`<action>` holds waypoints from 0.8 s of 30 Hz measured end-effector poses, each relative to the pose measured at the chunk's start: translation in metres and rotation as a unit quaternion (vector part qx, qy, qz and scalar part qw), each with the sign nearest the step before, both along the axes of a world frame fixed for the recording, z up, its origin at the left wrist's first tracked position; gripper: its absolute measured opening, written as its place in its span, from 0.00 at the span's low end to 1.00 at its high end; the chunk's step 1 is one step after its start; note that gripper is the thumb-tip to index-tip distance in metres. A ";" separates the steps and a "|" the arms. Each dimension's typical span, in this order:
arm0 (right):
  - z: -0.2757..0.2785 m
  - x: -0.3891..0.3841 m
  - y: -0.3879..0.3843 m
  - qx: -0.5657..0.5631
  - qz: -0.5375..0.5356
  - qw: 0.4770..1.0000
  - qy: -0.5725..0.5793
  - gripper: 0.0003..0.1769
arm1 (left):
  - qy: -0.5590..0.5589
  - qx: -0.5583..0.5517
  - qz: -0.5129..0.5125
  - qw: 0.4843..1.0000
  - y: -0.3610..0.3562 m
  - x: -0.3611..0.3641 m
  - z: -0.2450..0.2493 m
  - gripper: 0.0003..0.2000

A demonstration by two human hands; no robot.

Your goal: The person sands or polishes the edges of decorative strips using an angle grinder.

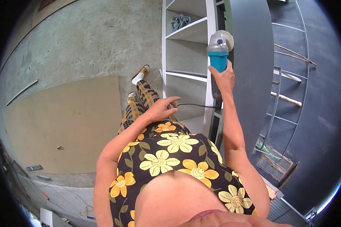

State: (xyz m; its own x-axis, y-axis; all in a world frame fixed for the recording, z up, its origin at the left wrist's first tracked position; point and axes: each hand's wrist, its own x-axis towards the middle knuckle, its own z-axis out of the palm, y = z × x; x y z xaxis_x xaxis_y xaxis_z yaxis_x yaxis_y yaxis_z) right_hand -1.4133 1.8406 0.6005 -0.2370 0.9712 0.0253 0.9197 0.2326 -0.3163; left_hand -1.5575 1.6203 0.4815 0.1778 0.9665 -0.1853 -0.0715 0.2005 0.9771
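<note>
My right hand (224, 77) is wrapped around an angle grinder (217, 60) with a teal body, a metal head and a pale round disc. The tool is held beside the white frame of a shelf unit (210, 45), its disc toward the dark grey panel (250, 68). From the grinder's rear a thin black power cord (196, 104) runs across to my left hand (163, 109), in front of my waist. The fingers of that hand are partly curled at the cord's visible end, the index finger stretched out. Where the cord continues past the hand is hidden.
A grey cloth (181, 22) lies in one shelf compartment. On the concrete floor to the left is a large brown board (64, 125), with a thin strip (22, 92) nearby. Metal ladder-like frames (288, 72) and sticks are on the right. My feet stand beside the shelf unit.
</note>
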 end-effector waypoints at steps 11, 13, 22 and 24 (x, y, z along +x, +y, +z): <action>-0.003 -0.034 0.057 0.000 0.008 1.000 0.020 0.44 | 0.016 0.030 0.040 0.999 0.078 -0.029 0.001 0.23; 0.002 -0.049 0.079 0.023 0.007 1.000 0.010 0.43 | 0.006 0.025 0.039 0.999 0.084 -0.028 0.001 0.23; 0.002 -0.038 0.070 -0.014 0.023 0.999 0.027 0.43 | 0.006 0.014 0.033 0.999 0.115 -0.040 0.005 0.25; 0.000 -0.034 0.067 -0.035 0.018 0.999 0.038 0.43 | -0.004 0.016 0.034 0.999 0.119 -0.041 0.003 0.26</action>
